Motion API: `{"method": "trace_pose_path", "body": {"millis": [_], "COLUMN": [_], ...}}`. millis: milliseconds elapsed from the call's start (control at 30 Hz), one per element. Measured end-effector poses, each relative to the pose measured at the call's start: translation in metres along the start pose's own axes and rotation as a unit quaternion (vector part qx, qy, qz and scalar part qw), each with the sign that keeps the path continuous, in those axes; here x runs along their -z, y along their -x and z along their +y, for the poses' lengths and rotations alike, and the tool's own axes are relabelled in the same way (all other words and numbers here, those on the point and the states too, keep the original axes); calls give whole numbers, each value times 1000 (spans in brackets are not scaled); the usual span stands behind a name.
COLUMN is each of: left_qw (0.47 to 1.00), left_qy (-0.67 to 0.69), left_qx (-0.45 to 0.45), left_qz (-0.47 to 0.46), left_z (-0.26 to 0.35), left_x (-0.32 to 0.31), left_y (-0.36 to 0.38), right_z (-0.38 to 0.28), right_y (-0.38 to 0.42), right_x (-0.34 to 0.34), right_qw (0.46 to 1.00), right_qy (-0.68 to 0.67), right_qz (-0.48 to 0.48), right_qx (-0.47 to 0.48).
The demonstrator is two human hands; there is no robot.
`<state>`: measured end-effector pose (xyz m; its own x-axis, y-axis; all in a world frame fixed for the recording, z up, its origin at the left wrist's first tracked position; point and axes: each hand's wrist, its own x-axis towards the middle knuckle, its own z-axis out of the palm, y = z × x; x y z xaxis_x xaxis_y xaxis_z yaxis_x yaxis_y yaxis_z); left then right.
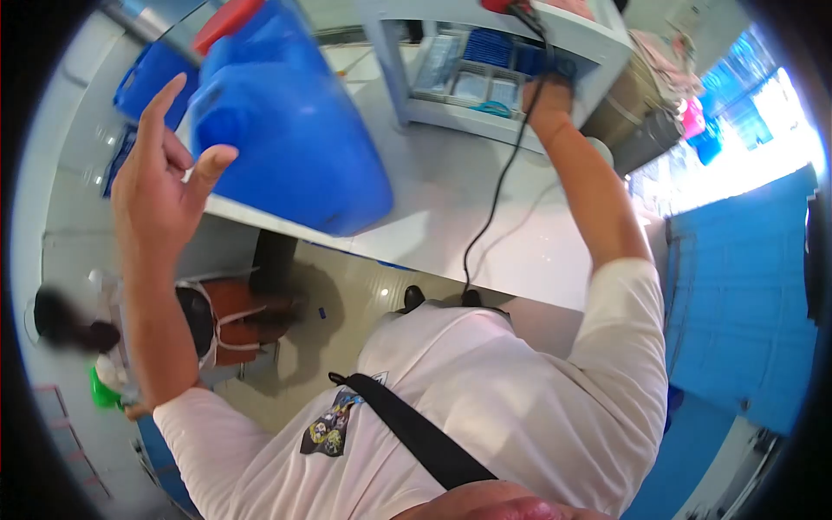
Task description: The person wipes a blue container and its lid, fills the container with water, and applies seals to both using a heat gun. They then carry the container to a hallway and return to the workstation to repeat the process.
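My left hand (159, 186) is raised with thumb and index finger spread, holding nothing. It overlaps the near side of a large blue jerrycan (295, 147) with a red cap (227, 24) that stands on the white table. My right hand (548, 100) reaches under the top of a white shelf unit (555, 22), beside a divided basket (433, 97). Clear packets (471, 87), dark blue items (488, 48) and a teal loop-shaped item (492, 108) lie in the basket. My right fingers are hidden in the shaded compartment.
A black cable (498, 186) runs from a red-ended device (511, 7) over the white table (433, 208) and past its front edge. A second blue container (154, 82) stands behind the jerrycan. A seated person (195, 316) is at lower left. Blue panels (741, 295) stand right.
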<state>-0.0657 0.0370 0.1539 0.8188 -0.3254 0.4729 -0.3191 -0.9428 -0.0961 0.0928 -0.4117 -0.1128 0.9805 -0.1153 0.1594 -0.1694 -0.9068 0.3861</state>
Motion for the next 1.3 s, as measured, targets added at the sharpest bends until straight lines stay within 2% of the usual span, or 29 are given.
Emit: {"method": "trace_pose_path", "body": {"millis": [33, 67, 100, 167, 200, 233, 267, 333, 400, 433, 500, 533, 600, 633, 667, 700, 733, 800, 833, 867, 900, 967, 1000, 1067, 1100, 1167, 1200, 1267, 1300], "left_qw": [997, 996, 995, 974, 957, 981, 988, 988, 955, 955, 957, 956, 954, 952, 934, 911, 909, 896, 836, 727, 726, 597, 596, 616, 615, 625, 624, 632, 632], "left_qy": [-8, -22, 28, 61, 71, 104, 138, 124, 78, 79, 75, 78, 27, 28, 50, 76, 83, 361, 538, 682, 683, 766, 767, 759, 760, 759, 758, 751, 751], "left_qx": [68, 84, -45, -168, -228, -117, -5, 18, -162, -162, -187, -190, -215, -220, -223, -226, -231, -172, -91, -3, 1, 55, 55, 124, 123, 139, 139, 157, 155], "left_qz": [-23, -22, 86, 141, 165, 116, 66, 88, 235, 234, 210, 209, 208, 209, 274, 337, 337, 194, 58, -81, -78, -231, -229, -171, -168, -123, -126, -111, -112], "left_z": [1, -1, -3, -12, -17, -15, -13, -12, -12, -11, -8, -11, -20, -18, -14, -9, 2, 36, 60, 83, 93, 101, 101, 100, 100, 103, 109, 124, 125], "left_x": [4, -1, -8, -13, -16, -16, -16, -18, -34, -41, -53, -58, -64, -64, -64, -65, -65, -60, -61, -63, -68, -82, -88, -99, -104, -111, -111, -109, -108], "left_y": [5, 7, 5, 7, 8, 16, 22, 21, 14, 13, 12, 11, 10, 9, 8, 8, 14, 43, 52, 57, 56, 49, 50, 50, 51, 54, 56, 59, 58], "right_z": [3, 5, 1, 11, 18, 26, 34, 47, 55, 52, 39, 35, 24, 14, 4, -4, -11, -26, -33, -37, -42, -46, -49, -57, -61, -69, -73, -81, -81], "right_y": [1, 4, 11, 58, 83, 105, 129, 165, 186, 188, 196, 198, 197, 196, 194, 192, 190, 187, 186, 186, 186, 183, 185, 192, 196, 207, 208, 208, 206], "right_x": [2, -2, -3, 48, 62, 76, 98, 132, 149, 157, 176, 182, 193, 194, 196, 198, 201, 211, 215, 218, 220, 221, 218, 206, 200, 190, 190, 192, 194], "right_qw": [998, 999, 993, 983, 980, 976, 973, 968, 899, 899, 757, 758, 748, 721, 722, 708, 691, 678, 656, 657, 678, 692, 692, 676, 667, 606, 606, 565, 543], "right_qy": [29, -31, -90, -174, -176, -177, -205, -233, -416, -415, -621, -619, -614, -641, -640, -624, -604, -583, -564, -564, -530, -492, -491, -591, -622, -756, -756, -808, -824], "right_qz": [0, 36, 69, 60, 91, 123, 106, 90, 137, 136, 204, 204, 239, 250, 252, 311, 368, 408, 447, 445, 444, 438, 438, 385, 367, 216, 215, 150, 152], "right_qx": [51, 12, -27, 1, 12, 20, 10, 0, -27, -28, -13, -17, 83, 86, 80, 116, 153, 185, 227, 229, 251, 294, 297, 211, 182, 125, 122, 78, 57]}}
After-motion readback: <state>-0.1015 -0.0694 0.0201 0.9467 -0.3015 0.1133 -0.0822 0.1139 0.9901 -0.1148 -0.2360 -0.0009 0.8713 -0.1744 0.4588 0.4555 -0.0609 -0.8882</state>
